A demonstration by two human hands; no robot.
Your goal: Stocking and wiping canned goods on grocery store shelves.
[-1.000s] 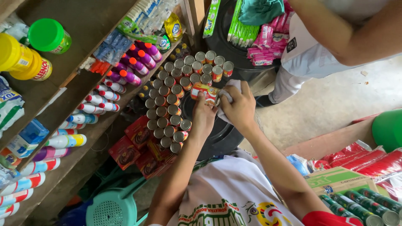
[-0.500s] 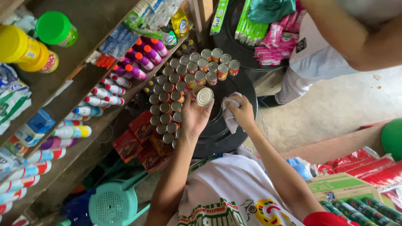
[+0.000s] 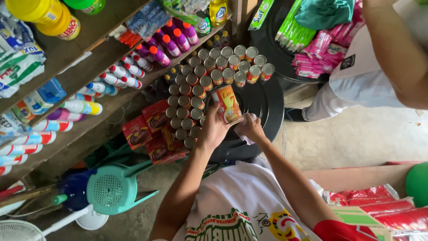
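The left hand (image 3: 213, 131) grips a labelled can (image 3: 228, 105), fingers wrapped round its lower half, tilted with the label face up toward the camera, seemingly so the side can be reached. The right hand (image 3: 250, 129), just beside it at 3 o'clock, has its fingers clenched on a pale cloth (image 3: 244, 134) that sits close against the can's base. Both hands are over a black round lid (image 3: 263, 102).

On that lid, from 9 to 12 o'clock of the held can, stand rows of cans (image 3: 209, 76), upright, tops showing, packed touching one another. Red packets (image 3: 149, 129) lie stacked at 9 o'clock, below the rows. The wooden shelf (image 3: 93, 53) at 10 o'clock carries bottles (image 3: 120, 76) laid on their sides, caps outward. Another person (image 3: 383, 58) stands at 2 o'clock, well apart.
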